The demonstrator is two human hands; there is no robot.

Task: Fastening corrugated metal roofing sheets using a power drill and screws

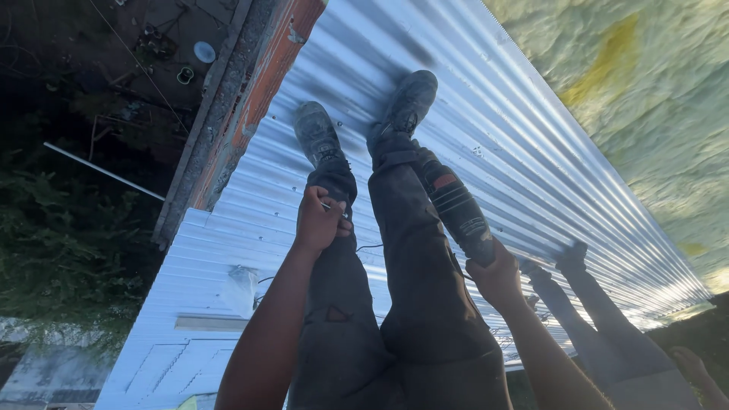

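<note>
we sit on the corrugated metal roof (pixel 524 152); our left hand (pixel 319 220) pinches a thin screw (pixel 328 205), our right hand (pixel 497 277) grips the power drill (pixel 456 209).

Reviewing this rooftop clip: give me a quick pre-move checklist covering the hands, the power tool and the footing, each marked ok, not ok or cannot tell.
1. Right hand grips the power tool: ok, hand closed round its rear end.
2. Tool tip seated on the corrugated metal roof: cannot tell, the right leg hides it.
3. Left hand holds a small thin item: ok, pinched in the fingers; its kind is too small to tell.
4. Both boots flat on the sheet, left boot and right boot: ok.
5. Other person's legs apart from the tool: ok, off to the right.
</note>
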